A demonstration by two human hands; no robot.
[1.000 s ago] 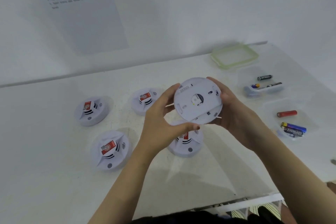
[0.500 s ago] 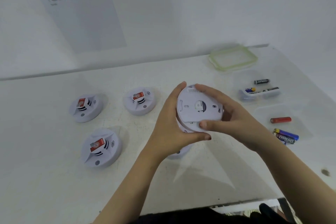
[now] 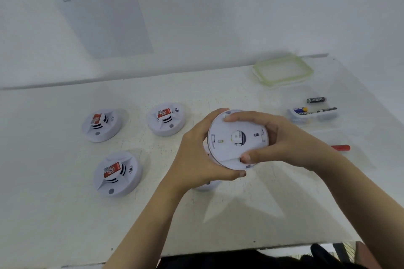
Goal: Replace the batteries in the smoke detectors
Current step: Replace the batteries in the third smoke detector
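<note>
Smoke detector (image 3: 237, 140) gripped underside-up by both hands

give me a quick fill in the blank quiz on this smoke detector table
1. Left of the left hand, the detectors lying in full view on the table number ____.
2. The lid at the table's far edge has a ____ rim.
3. The battery nearest the right hand is ____.
4. Both hands grip the held detector ____ the table, not on it.

Missing words: three; green; red; above
</note>
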